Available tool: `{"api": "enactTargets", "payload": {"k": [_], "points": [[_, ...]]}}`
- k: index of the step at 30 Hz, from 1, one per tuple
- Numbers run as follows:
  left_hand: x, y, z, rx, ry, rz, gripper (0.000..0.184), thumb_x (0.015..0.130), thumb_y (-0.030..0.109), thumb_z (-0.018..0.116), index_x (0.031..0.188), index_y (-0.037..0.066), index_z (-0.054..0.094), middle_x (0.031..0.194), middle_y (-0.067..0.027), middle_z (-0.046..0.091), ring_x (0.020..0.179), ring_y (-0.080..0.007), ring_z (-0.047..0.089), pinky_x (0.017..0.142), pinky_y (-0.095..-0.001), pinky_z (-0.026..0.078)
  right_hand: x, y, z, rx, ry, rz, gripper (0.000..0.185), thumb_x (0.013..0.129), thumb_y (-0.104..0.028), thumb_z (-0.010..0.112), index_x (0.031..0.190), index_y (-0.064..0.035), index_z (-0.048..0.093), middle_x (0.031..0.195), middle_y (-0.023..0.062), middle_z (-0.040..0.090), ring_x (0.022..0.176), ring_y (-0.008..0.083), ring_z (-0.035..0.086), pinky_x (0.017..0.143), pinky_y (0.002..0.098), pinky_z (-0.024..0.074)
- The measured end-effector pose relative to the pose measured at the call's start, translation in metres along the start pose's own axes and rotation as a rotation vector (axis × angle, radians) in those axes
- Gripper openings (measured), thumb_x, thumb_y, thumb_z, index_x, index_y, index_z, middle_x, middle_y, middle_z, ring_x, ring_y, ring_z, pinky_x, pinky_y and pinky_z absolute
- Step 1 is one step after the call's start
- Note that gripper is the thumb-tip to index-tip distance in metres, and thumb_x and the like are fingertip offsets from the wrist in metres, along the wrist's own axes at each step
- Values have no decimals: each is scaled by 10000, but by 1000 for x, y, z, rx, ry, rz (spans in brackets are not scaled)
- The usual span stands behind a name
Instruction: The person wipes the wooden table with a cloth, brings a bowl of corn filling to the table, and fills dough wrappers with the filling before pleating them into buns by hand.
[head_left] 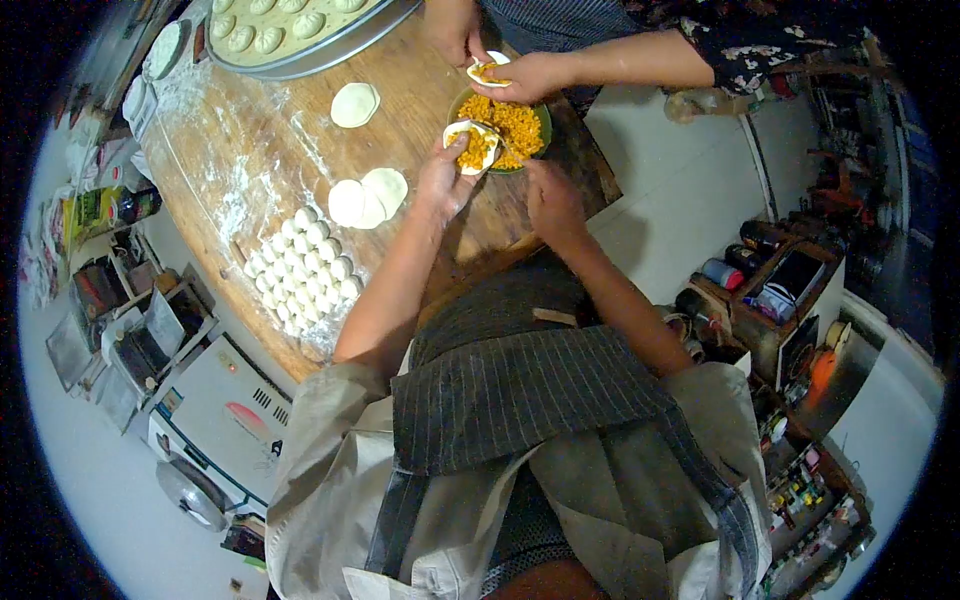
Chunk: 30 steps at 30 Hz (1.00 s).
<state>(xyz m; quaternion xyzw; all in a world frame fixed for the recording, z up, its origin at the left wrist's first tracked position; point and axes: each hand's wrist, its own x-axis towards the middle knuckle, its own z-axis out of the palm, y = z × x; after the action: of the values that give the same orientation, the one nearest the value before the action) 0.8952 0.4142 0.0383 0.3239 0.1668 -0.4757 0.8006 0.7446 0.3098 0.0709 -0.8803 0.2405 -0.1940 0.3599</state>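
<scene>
Wooden table [415,115]: the largest piece, lying beneath your left hand [445,180] and running out to its left and ahead; loose flour is dusted over its far left part.

Round metal tray [300,70]: ahead and to the left of your left hand, well apart from it, at the table's far side; pleated buns sit in it, spaced out.

Batch of small dough pieces [305,272]: to the left of your left forearm, packed close together on floured wood.

Green bowl [546,128]: just ahead of your right hand [556,205] and beside your left, holding crumbly orange-yellow filling [520,125].

Flat dough rounds, overlapping [385,193]: left of your left hand, near it. One more round [355,104]: farther ahead, lying by itself.

Filled dough round [472,150]: in your left hand, which is cupped palm up beneath it, thumb over the near edge; orange filling lies on the open dough.

Co-worker's dough round [489,69]: ahead of your left hand, beyond the bowl, held between the co-worker's two hands [530,78], with filling showing.

Thin utensil [513,152]: smallest entry, pinched in the drawn-together fingers of your right hand, reaching toward the filled round at the bowl's near side.
</scene>
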Motion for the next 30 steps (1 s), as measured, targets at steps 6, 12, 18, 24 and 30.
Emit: {"api": "enactTargets", "payload": {"k": [6, 12, 18, 24, 30], "points": [[-9, 6, 1, -40, 10, 1, 276, 955, 79, 442, 1227, 28, 445, 1191, -161, 547, 1081, -302, 573, 921, -489, 505, 7, 13, -1, -136, -31, 2, 255, 862, -67, 479, 1094, -9, 570, 965, 192, 613, 926, 364, 587, 805, 434, 474], [-15, 9, 4, -96, -52, -10, 297, 949, 76, 452, 1241, 29, 426, 1210, -168, 536, 1097, -312, 563, 930, -501, 496, 17, 17, 10, -535, -350, 154, 272, 825, -75, 507, 1088, -35, 568, 887, 197, 598, 785, 379, 603, 697, 485, 487], [-21, 9, 11, -29, -78, -47, 367, 908, 3, 498, 1262, 20, 405, 1200, -177, 530, 1106, -311, 556, 928, -492, 499, 24, 11, 12, -480, -151, 80, 175, 818, -79, 535, 970, -62, 620, 884, 178, 589, 760, 371, 601, 668, 461, 491], [-26, 7, 17, 58, -117, -64, 365, 896, -11, 516, 1246, -4, 413, 1193, -166, 537, 1086, -292, 568, 916, -448, 511, 40, -1, 10, 30, -24, -155, 196, 814, 6, 542, 986, -35, 629, 883, 179, 570, 822, 351, 587, 731, 413, 485], [-26, 0, 14, 110, -140, -97, 362, 886, 12, 548, 1228, -1, 431, 1144, -144, 574, 1038, -273, 598, 897, -408, 524, 46, 3, 13, 35, 97, -96, 169, 837, -26, 541, 966, -17, 651, 910, 193, 591, 858, 357, 598, 745, 401, 488]]}}
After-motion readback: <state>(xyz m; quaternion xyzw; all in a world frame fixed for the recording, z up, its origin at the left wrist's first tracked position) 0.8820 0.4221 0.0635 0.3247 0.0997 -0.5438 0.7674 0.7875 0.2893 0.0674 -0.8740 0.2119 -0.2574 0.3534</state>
